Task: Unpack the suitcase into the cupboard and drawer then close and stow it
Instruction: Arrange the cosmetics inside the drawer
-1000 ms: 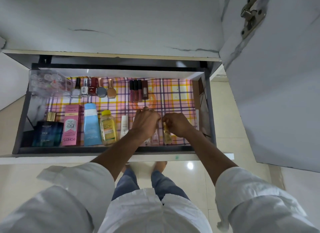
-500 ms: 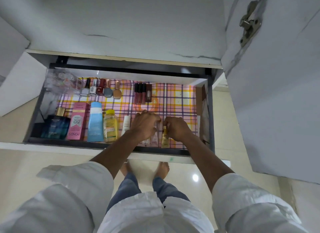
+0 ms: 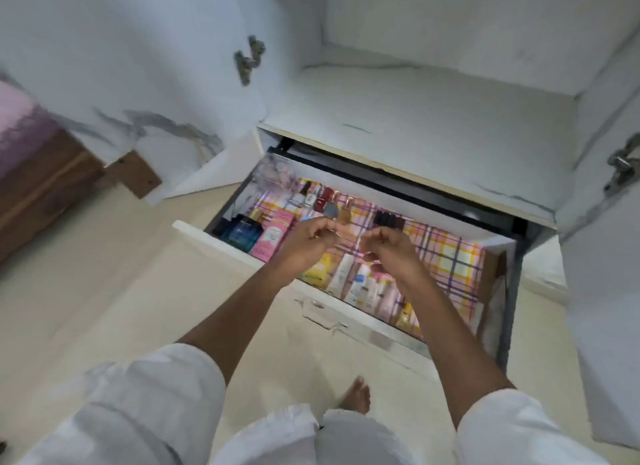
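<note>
Currently the drawer (image 3: 221, 243) stands pulled out under the cupboard (image 3: 433, 118), lined with checked paper and holding cosmetics: nail polish bottles (image 3: 318, 198) along the far edge, a blue perfume bottle (image 3: 242, 230) and pink carton (image 3: 272, 237) at near left, tubes (image 3: 363, 288) at near centre. Suitcase not in view.

Left hand (image 3: 306, 237) and right hand (image 3: 389, 248) hover above the contents, clear of them. Each grip loosely curled; motion blur hides whether either pinches anything, so I cannot tell.

Risk (judgement): the upright bottles stand close-packed; a sleeve (image 3: 519, 426) or wrist dragged across them, or the drawer pushed in briskly, could topple the row.

Versus half a second back: both hands were down among the near-row bottles, the right at a small gold bottle (image 3: 405, 317); now they are lifted off, and the view has swung left, bringing a bed (image 3: 24, 125) into frame
</note>
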